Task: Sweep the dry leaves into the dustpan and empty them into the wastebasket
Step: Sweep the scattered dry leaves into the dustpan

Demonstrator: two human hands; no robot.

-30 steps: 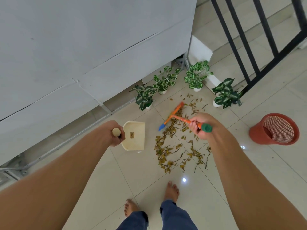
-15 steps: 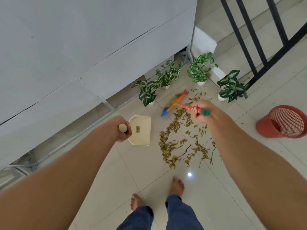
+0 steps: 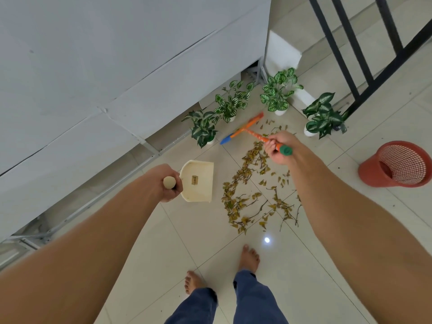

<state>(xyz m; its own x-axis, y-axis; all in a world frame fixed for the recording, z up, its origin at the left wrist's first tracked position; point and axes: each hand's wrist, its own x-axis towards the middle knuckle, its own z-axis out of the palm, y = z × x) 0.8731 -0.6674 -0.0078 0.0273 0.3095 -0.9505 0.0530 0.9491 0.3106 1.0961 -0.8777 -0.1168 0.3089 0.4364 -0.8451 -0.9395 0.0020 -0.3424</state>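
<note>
The left hand (image 3: pixel 168 183), left of centre in the frame, was wrapped tight round the rounded wooden handle end of the cream plastic dustpan (image 3: pixel 198 181), whose pan sat low over the pale glossy floor tiles (image 3: pixel 163 249), its open edge facing right toward the mess. Whether the lip actually touched the floor could not be told. The right hand (image 3: pixel 278 148), upper right of centre, was clenched on the orange broom with its green end cap and blue-tipped head (image 3: pixel 243 129), the head sitting beyond the pile, close by the small potted green-and-white plants (image 3: pixel 277 93).

The scattered dry brown leaves and twigs (image 3: pixel 252 190) lay on the tiles between dustpan and right forearm, spread wide and not yet gathered.

Trouble, as I judged it: the broom head was very near those pots, so a loose swing could tip one. A hard stroke looked likely to flick light leaves past the pan, and a raised lip would let them slide underneath. Long twigs might snag and roll off.

The dustpan showed nothing inside but its small label. The red plastic mesh wastebasket (image 3: pixel 395 164), at the right edge, stood well apart from the pile; no leaves were visible inside, though its bottom was partly hidden.
</note>
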